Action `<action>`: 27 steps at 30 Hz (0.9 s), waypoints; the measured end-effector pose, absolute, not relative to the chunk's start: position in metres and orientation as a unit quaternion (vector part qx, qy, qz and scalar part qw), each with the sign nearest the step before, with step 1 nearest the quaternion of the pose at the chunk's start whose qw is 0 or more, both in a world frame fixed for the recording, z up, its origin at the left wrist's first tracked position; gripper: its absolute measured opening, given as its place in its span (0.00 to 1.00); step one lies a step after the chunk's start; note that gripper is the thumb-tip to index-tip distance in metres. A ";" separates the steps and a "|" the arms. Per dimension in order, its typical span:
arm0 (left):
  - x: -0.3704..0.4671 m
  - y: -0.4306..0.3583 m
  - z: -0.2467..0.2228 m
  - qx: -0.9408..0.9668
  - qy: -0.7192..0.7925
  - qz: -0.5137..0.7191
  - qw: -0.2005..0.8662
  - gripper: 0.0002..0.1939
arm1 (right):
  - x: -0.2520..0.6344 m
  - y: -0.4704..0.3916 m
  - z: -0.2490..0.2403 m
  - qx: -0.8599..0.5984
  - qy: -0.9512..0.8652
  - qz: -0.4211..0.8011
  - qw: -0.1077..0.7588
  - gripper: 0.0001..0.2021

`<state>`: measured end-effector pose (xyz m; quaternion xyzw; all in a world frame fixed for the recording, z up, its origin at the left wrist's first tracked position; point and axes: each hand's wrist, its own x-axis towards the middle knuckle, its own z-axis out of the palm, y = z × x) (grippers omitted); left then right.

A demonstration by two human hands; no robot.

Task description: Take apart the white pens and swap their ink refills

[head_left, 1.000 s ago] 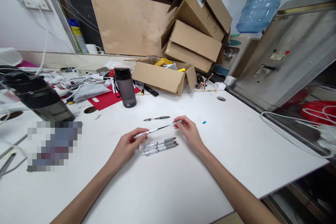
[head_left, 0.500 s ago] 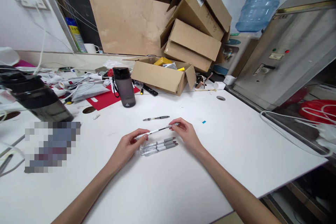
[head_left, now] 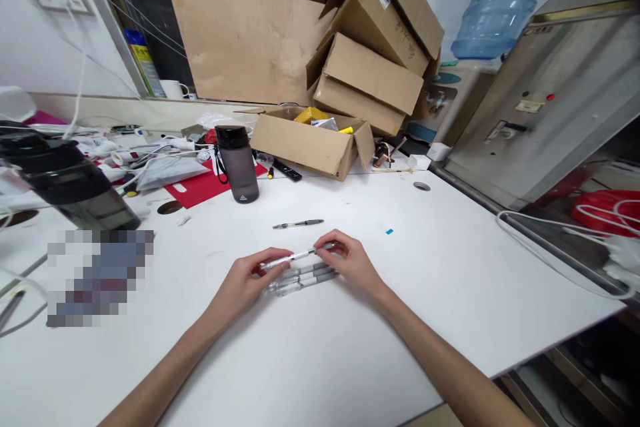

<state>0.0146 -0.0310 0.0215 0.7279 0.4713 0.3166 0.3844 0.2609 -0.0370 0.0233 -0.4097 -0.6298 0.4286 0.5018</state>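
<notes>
My left hand (head_left: 256,275) pinches the clear and white barrel of a pen (head_left: 301,255). At the pen's other end, my right hand (head_left: 347,259) grips the grey part between thumb and fingers. Just below the held pen, several similar clear pens with grey grips (head_left: 305,278) lie side by side on the white table (head_left: 300,360), partly hidden by my fingers. Farther back, a single dark-gripped pen (head_left: 298,224) lies apart, touched by neither hand.
A dark bottle (head_left: 238,167) stands behind the pens, beside an open cardboard box (head_left: 300,145). On the left are a larger black bottle (head_left: 70,180) and a blurred-out object (head_left: 103,277). A small blue scrap (head_left: 389,231) lies right.
My right hand has moved left and slightly down toward my left hand. The grey end and the barrel are closer together, with less of the thin dark middle showing.
</notes>
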 end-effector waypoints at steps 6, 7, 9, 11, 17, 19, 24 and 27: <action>0.014 -0.032 0.023 0.728 0.470 0.327 0.379 0.19 | 0.261 -0.037 0.023 -0.405 -0.649 0.412 0.495 0.04; 0.014 -0.031 0.022 0.725 0.473 0.326 0.380 0.19 | 0.261 -0.037 0.023 -0.404 -0.654 0.409 0.492 0.04; 0.014 -0.031 0.022 0.719 0.482 0.324 0.381 0.19 | 0.260 -0.038 0.023 -0.404 -0.660 0.405 0.487 0.05; 0.014 -0.031 0.023 0.715 0.487 0.325 0.381 0.19 | 0.260 -0.039 0.023 -0.406 -0.660 0.409 0.482 0.06; 0.017 -0.034 0.028 0.710 0.478 0.327 0.401 0.20 | 0.261 -0.041 0.022 -0.429 -0.628 0.443 0.475 0.11; 0.017 -0.035 0.028 0.705 0.478 0.335 0.403 0.20 | 0.261 -0.041 0.024 -0.432 -0.636 0.429 0.474 0.10; 0.017 -0.034 0.025 0.683 0.482 0.358 0.416 0.23 | 0.260 -0.043 0.027 -0.407 -0.659 0.394 0.495 0.06; 0.017 -0.032 0.023 0.673 0.479 0.352 0.439 0.24 | 0.259 -0.043 0.027 -0.399 -0.661 0.391 0.500 0.05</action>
